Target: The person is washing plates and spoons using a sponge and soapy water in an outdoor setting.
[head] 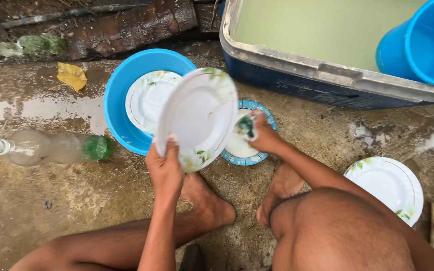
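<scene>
The white floral plate stood tilted on edge above the blue basin, its rim overlapping the small blue-rimmed dish. Bare wet concrete lay open to the left. The left hand pinched its lower rim, arm raised; the right hand clutched a green scrubber, fingers curled.

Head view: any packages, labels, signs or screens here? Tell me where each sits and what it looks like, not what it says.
No signs or screens, and no label can be made out.
Plastic bottle: lies on its side on the wet concrete at left, beside the blue basin; cloudy clear body, something green inside at the end nearest the basin.
Cooler box: top right, blue body, grey rim, holding pale greenish water.
</scene>
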